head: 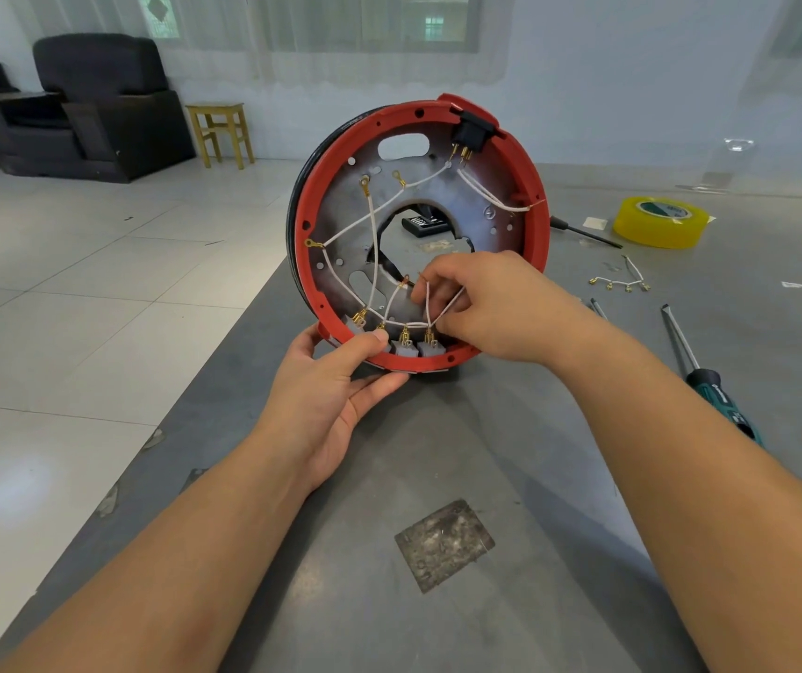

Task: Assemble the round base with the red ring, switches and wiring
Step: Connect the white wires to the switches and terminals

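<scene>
The fingertips of the right hand (481, 303) are partly hidden behind its own knuckles, so the exact terminal being handled cannot be made out; a thin white wire (443, 310) is seen pinched between its curled fingers. Through the central opening of the round base (481, 196) a small black object (426, 224) is glimpsed on the table, too small to be identified. The far right edge of the grey table (438, 454) is cut off, where a dark flat item is only partly shown. Around the work are laid a roll of yellow tape (660, 222), a green-handled screwdriver (710, 381), a thin black-handled tool (583, 231) and a short spare wire set with brass terminals (625, 279). The base is held upright on its edge on the table, its red ring (302, 221) facing the camera, with a black switch (473, 130) at the top and grey switches (406, 347) along the bottom. The lower rim is gripped by the left hand (336, 381), thumb pressed inside beside the grey switches, while the right hand is held just above them
</scene>
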### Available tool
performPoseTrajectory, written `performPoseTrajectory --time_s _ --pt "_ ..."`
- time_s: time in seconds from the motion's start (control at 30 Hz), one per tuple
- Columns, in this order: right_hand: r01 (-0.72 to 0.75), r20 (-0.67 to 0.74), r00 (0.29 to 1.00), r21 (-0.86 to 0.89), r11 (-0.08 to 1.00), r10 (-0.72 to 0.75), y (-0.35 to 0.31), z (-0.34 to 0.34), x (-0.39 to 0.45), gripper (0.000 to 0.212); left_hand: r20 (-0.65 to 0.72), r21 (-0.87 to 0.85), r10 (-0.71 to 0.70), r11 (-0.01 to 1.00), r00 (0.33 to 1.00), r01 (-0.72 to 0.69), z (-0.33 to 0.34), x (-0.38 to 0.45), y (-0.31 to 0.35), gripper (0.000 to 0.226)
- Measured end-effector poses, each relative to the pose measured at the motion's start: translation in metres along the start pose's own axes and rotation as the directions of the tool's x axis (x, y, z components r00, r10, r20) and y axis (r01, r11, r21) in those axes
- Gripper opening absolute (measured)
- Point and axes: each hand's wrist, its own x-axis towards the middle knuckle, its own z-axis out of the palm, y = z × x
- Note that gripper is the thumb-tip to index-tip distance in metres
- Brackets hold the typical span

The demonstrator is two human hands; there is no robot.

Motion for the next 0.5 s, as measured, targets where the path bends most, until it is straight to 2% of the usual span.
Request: performPoseTrajectory --time_s 0.37,0.5 --pt "0.023 -0.063 0.998 0.025 0.999 -0.021 -0.0024 0.0076 0.0021 0.024 -0.005 0.033 0.009 0.999 1.000 -0.008 0.0004 -0.0002 0.0003 0.054" --pt "0.035 -0.095 0.995 -0.002 0.999 -0.035 -0.0060 0.0064 0.0012 0.021 0.005 0.049 0.007 0.999 1.000 -0.007 0.0012 -0.0008 -0.0003 0.060"
